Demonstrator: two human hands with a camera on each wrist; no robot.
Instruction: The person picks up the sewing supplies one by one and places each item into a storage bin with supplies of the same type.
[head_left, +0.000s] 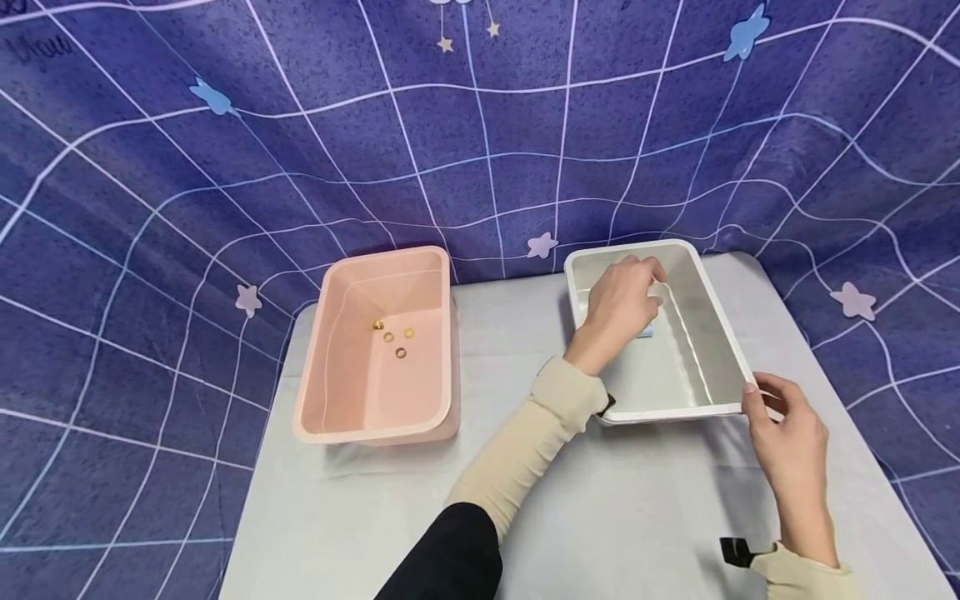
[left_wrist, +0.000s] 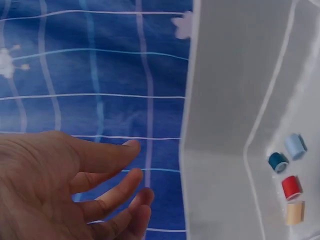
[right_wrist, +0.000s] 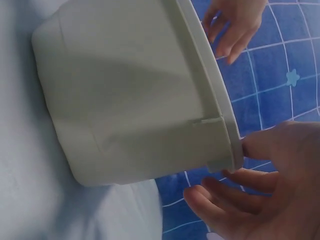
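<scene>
My left hand (head_left: 618, 304) is held over the pale grey bin (head_left: 723, 325), its fingers loosely bent. In the left wrist view nothing is between the thumb and fingers of that left hand (left_wrist: 100, 185). Small cylinders lie on the bin's floor: a light blue cylinder (left_wrist: 295, 146), a teal one (left_wrist: 278, 162), a red one (left_wrist: 291, 187) and a beige one (left_wrist: 295, 213). In the head view the hand hides most of them. My right hand (head_left: 791, 433) pinches the bin's near right corner, thumb on the rim (right_wrist: 229, 117) and a finger beneath it.
A pink bin (head_left: 450, 358) stands to the left on the white-covered table (head_left: 517, 333). Several small rings, among them a gold ring (head_left: 408, 332), lie on its floor. Behind and beside the table hangs a blue-purple curtain (head_left: 517, 117) with lines and stars.
</scene>
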